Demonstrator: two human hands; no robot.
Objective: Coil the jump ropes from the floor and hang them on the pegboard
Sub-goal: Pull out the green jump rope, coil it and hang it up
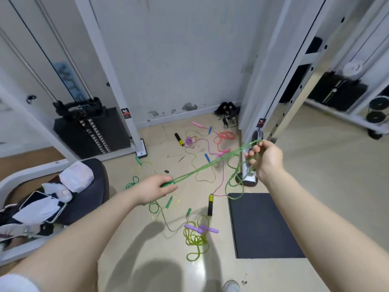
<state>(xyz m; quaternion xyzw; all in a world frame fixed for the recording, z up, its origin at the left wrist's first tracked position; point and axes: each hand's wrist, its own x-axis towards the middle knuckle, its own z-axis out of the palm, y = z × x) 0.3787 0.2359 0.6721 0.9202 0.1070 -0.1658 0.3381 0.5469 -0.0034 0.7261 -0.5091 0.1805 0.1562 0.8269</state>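
A glittery green jump rope [202, 168] is stretched taut between my hands in doubled strands. My left hand [154, 188] grips its green handles at one end. My right hand [264, 155] holds the looped far end up beside the white post, and slack rope hangs from it down to the floor. Several other ropes lie tangled on the floor: a pink one [225, 137], a yellow-green coil with purple handles [197, 239], one with black-and-yellow handles [210, 204] and thin green ones [155, 206]. No pegboard is in view.
White cable-machine posts [249, 114] stand left and right of the wall gap, with a weight stack [92, 131] at left. A black mat [263, 225] lies on the floor at right. A dark bench [88, 197] with bags and a phone is at left.
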